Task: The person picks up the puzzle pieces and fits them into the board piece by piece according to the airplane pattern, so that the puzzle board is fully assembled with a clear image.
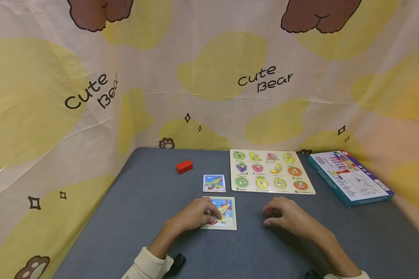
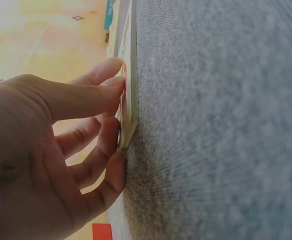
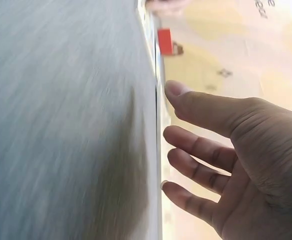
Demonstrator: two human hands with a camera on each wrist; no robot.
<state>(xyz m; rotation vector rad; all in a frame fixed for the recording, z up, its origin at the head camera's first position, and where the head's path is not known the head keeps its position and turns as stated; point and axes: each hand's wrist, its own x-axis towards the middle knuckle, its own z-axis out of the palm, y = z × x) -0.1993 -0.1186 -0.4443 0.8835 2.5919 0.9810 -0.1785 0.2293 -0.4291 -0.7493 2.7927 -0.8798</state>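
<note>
A small jigsaw board [image 1: 233, 213] with a cream border and an airplane picture lies on the table in front of me. My left hand [image 1: 197, 214] reaches over its left side, and in the left wrist view the thumb [image 2: 98, 96] and fingertips touch its face. Those fingers cover part of the picture. Just beyond the board lies a square card [image 1: 214, 183] printed with a similar yellow airplane. My right hand [image 1: 293, 217] hovers over the table to the right of the board, fingers loosely bent and holding nothing.
A larger board of fruit pictures [image 1: 265, 174] lies at the back right. Beside it rests a teal-edged box [image 1: 352, 178]. A red block [image 1: 184, 167] sits at the back left. A printed curtain [image 1: 209, 77] hangs behind the grey table [image 1: 132, 209].
</note>
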